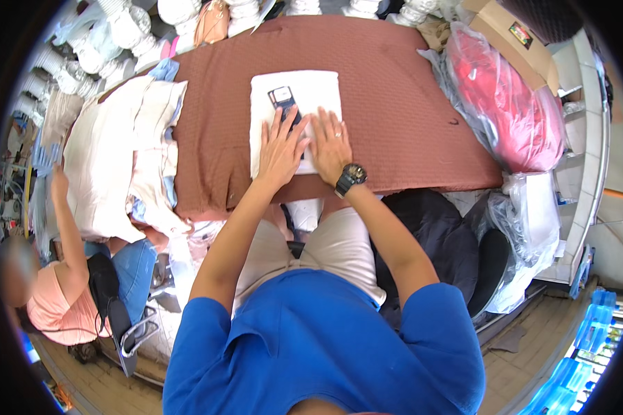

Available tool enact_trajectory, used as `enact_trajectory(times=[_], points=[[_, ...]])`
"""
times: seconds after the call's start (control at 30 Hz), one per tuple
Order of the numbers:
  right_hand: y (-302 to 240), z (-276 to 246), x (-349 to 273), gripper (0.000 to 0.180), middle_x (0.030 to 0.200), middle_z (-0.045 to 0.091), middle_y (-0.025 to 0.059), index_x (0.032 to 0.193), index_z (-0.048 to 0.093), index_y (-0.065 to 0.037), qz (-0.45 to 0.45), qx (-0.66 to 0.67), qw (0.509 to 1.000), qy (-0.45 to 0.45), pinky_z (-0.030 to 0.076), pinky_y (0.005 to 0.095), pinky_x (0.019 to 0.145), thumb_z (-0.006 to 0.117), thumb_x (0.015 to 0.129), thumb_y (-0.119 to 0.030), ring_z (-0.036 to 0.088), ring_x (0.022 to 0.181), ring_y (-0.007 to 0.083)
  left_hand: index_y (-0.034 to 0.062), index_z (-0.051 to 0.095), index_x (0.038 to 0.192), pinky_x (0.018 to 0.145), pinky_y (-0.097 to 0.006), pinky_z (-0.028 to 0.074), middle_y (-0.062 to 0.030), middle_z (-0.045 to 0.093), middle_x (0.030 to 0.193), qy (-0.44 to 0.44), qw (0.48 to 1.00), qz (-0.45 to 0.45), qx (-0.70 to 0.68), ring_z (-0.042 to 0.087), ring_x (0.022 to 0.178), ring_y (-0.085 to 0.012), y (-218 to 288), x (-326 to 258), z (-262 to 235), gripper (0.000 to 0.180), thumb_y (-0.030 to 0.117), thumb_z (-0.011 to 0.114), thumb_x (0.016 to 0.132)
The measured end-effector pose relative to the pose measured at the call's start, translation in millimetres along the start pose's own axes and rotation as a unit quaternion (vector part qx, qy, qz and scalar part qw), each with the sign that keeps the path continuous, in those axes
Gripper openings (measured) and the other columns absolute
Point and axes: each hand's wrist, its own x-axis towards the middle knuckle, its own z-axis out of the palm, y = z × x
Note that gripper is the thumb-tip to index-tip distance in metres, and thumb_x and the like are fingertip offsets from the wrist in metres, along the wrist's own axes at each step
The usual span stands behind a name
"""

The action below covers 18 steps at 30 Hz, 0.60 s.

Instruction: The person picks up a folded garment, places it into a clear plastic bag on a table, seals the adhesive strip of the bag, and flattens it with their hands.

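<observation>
A white folded cloth (pixel 259 104) lies on a table spread with a brown quilted cover (pixel 387 90). On the cloth is a narrow dark piece with a pale square end (pixel 282 95); whether it is a separate object or a print I cannot tell. My left hand (pixel 282 153) lies flat with its fingers stretched out, the fingertips over the dark piece's lower part and hiding it. Close beside it, my right hand (pixel 331 144) presses flat on the cloth's right side, fingers straight and holding nothing. A black watch (pixel 351 178) is on the right wrist.
Piles of cream cloth (pixel 111 152) cover the table's left end, where a person in a pink top (pixel 66 311) sits. Red goods in clear plastic (pixel 502 104) and a cardboard box (pixel 516 41) stand at the right. White balusters (pixel 128 28) line the far side.
</observation>
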Motion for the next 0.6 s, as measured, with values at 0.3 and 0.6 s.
enact_trajectory(times=[0.3, 0.6], points=[[-49.7, 4.6, -49.7, 0.06, 0.167, 0.028, 0.0176, 0.156, 0.041, -0.005, -0.006, 0.045, 0.998, -0.051, 0.024, 0.0544, 0.125, 0.052, 0.101, -0.026, 0.026, 0.154, 0.0379, 0.0277, 0.046, 0.157, 0.125, -0.063, 0.013, -0.006, 0.032, 0.168, -0.056, 0.993, -0.06, 0.084, 0.019, 0.158, -0.0344, 7.0, -72.9, -18.8, 0.051, 0.039, 0.046, 0.107], [-88.7, 45.4, 8.2, 0.051, 0.159, 0.041, 0.0217, 0.147, 0.052, -0.005, -0.094, 0.258, 0.961, -0.029, 0.027, 0.0538, 0.122, 0.06, 0.099, -0.023, 0.036, 0.148, 0.041, 0.0271, 0.041, 0.159, 0.125, -0.062, 0.013, -0.0042, 0.03, 0.169, -0.034, 0.964, -0.161, 0.207, 0.02, 0.158, -0.0352, -58.3, -97.5, -57.2, 0.052, 0.04, 0.041, 0.109]])
